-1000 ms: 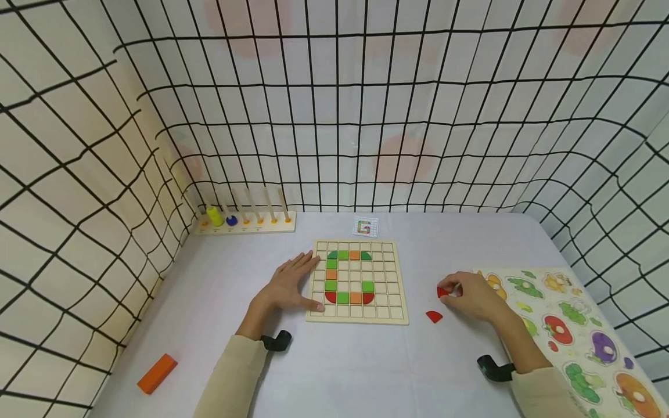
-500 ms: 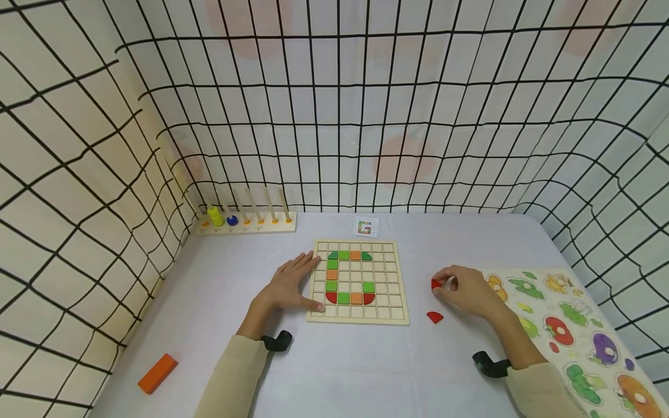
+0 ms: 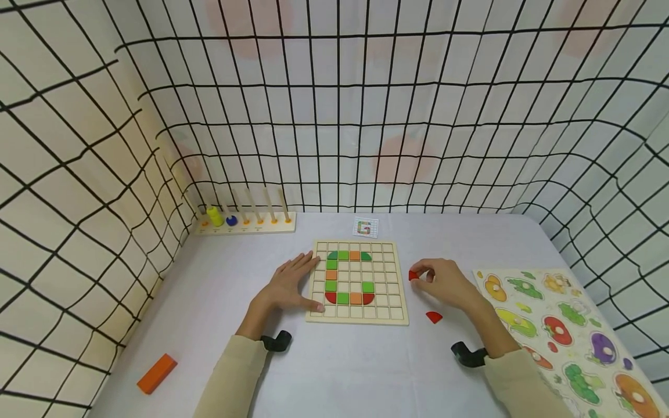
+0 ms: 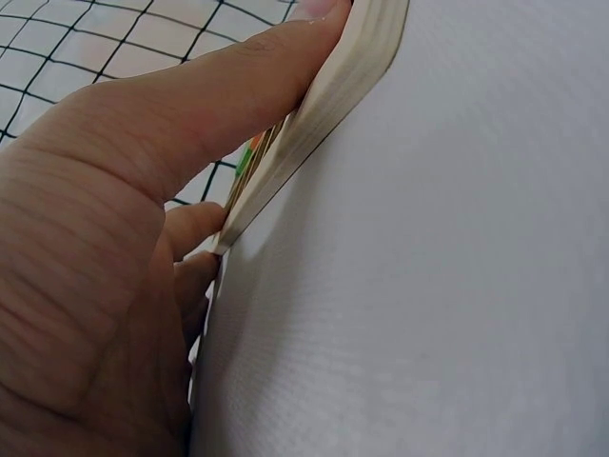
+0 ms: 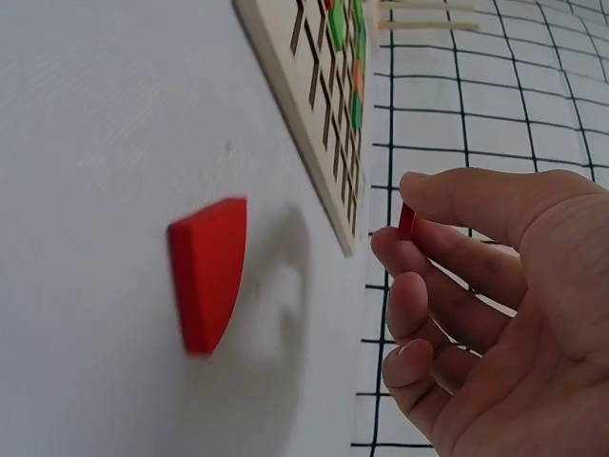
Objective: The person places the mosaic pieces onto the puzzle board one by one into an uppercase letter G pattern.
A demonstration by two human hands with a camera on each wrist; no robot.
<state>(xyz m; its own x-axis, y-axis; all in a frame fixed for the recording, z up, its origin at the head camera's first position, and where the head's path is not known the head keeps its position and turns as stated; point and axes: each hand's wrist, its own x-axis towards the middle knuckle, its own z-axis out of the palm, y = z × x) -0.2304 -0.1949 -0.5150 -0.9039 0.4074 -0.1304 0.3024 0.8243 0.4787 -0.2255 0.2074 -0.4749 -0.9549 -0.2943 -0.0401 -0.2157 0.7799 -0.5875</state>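
Observation:
A wooden grid board [image 3: 389, 313] lies mid-table with green, orange and red tiles forming a letter shape. My left hand [image 3: 290, 283] rests flat against the board's left edge [image 4: 314, 124], thumb on its near corner. My right hand [image 3: 444, 283] hovers just right of the board and pinches a small red piece [image 3: 413, 275] between thumb and fingertips; the right wrist view shows that red piece [image 5: 406, 222] almost hidden in the fingers. A second red quarter-round piece [image 3: 434, 316] lies on the table near my right wrist, and the same loose piece [image 5: 207, 274] shows in the right wrist view.
A vegetable peg puzzle [image 3: 567, 331] lies at the right edge. A peg rack [image 3: 245, 222] with yellow and blue rings stands at the back left. A small pattern card [image 3: 364, 227] lies behind the board. An orange block [image 3: 157, 372] lies front left. Netted walls enclose the table.
My right hand has carried the red piece leftward from beside the vegetable puzzle to just right of the grid board. The left hand and the loose red piece have not moved.

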